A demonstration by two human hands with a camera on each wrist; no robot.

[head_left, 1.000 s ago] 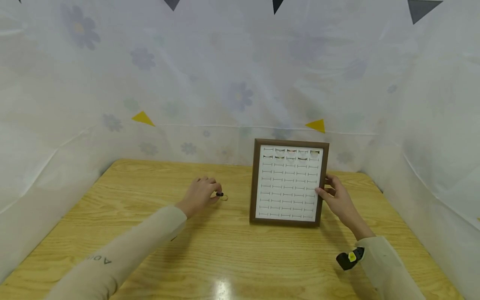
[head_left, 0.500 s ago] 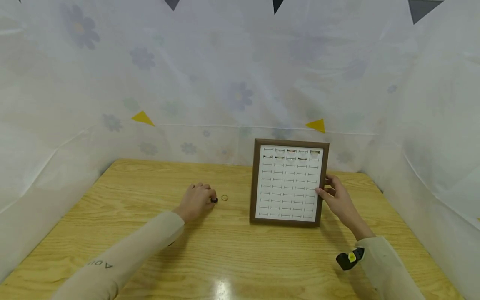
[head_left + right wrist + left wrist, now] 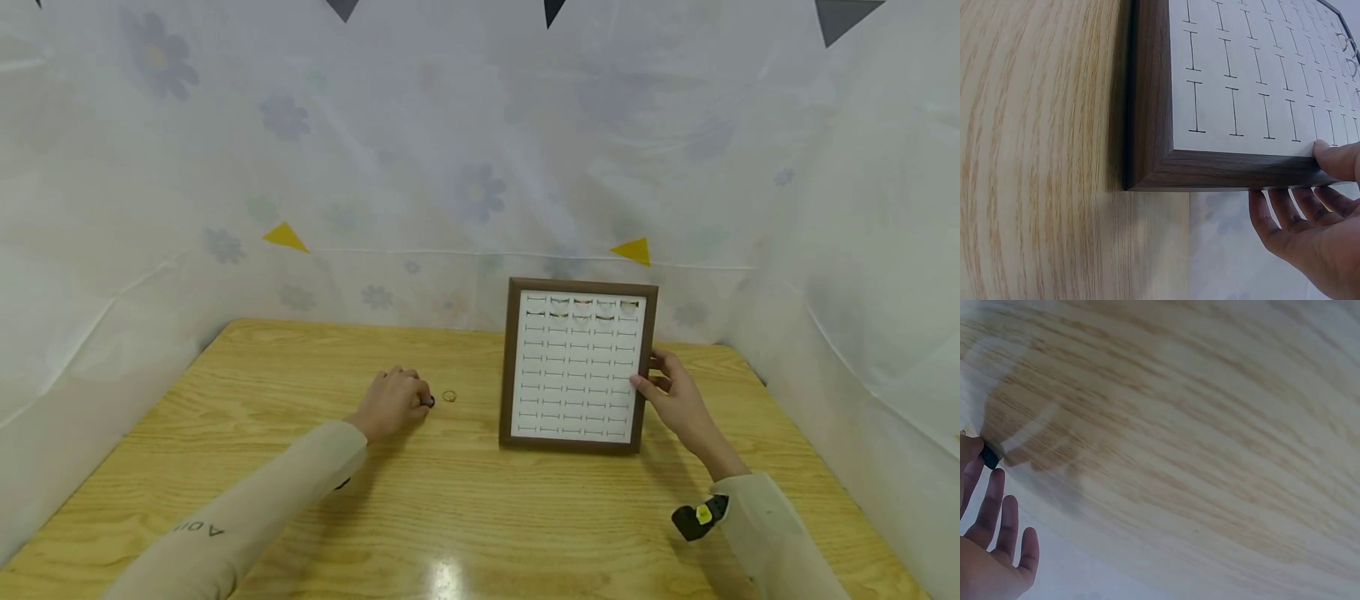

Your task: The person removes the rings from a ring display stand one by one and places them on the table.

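Down on the pale wooden table (image 3: 465, 517), the left hand (image 3: 393, 404) rests with its fingers curled, and a small dark ring (image 3: 429, 401) is pinched at its fingertips; the left wrist view shows the same dark bit (image 3: 989, 457) pressed between thumb and finger, the other fingers (image 3: 997, 512) lying loosely straight. Just beside that hand, toward the frame, a thin gold-coloured ring (image 3: 449, 396) lies flat on the wood, apart from the fingers.

Over on the other side, the right hand (image 3: 675, 396) holds the right edge of a square dark-brown wooden frame with a white slotted insert (image 3: 577, 367). Its thumb lies on the front face near the edge while the fingers reach round behind, which the right wrist view makes plain: the thumb tip (image 3: 1335, 159) presses the white panel's border and the fingers (image 3: 1285, 212) spread behind the brown moulding (image 3: 1147, 94). That frame stands tilted up on the table, its lower edge on the wood, with rows of short slits across the white panel and a few small rings (image 3: 583, 308) seated in the top rows.

Both forearms wear beige sleeves (image 3: 247, 517), and a small black and yellow device (image 3: 697, 517) is strapped at the right wrist. Behind the table hangs a white flower-printed cloth (image 3: 450, 167) with yellow and dark triangles on it.
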